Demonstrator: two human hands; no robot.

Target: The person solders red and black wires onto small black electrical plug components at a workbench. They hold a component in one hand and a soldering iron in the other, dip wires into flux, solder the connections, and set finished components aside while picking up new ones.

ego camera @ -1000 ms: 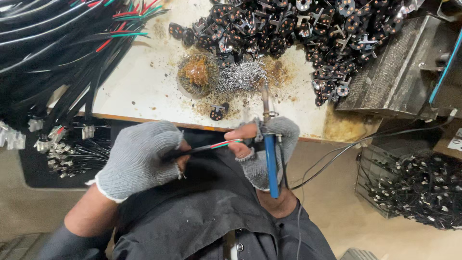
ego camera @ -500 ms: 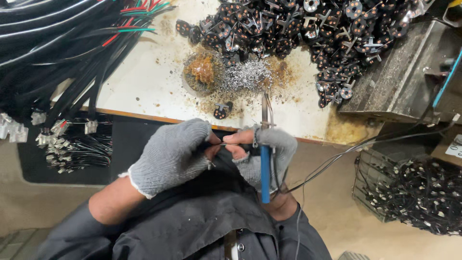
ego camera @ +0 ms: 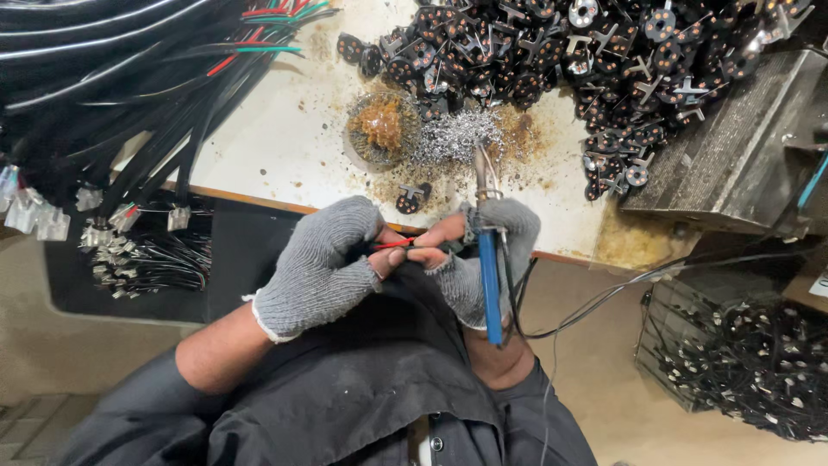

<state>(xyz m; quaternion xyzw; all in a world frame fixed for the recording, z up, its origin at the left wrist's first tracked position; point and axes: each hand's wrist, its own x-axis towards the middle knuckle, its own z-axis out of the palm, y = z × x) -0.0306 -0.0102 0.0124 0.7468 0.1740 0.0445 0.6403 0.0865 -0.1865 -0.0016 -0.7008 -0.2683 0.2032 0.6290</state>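
Note:
My left hand [ego camera: 323, 267], in a grey knit glove, pinches a thin red wire [ego camera: 393, 245] at its fingertips. My right hand [ego camera: 483, 259], also gloved with bare fingertips, grips a blue-handled soldering iron [ego camera: 489, 285] with its metal tip [ego camera: 480, 168] pointing up toward the bench, and its fingers meet the left hand at the same wire. Both hands are held together just in front of the bench edge, above my dark jacket.
A stained white bench [ego camera: 285, 142] carries a pile of black round parts with metal pins [ego camera: 569, 52], a heap of solder shavings [ego camera: 453, 136] and a brown flux pot [ego camera: 379, 125]. Black cable bundles [ego camera: 103, 95] hang left. A grey metal box [ego camera: 742, 147] stands right; a wire basket [ego camera: 750, 371] sits below.
My left hand has come in from the left to meet the right hand. The iron has swung more upright, tip toward the bench. The view has shifted slightly.

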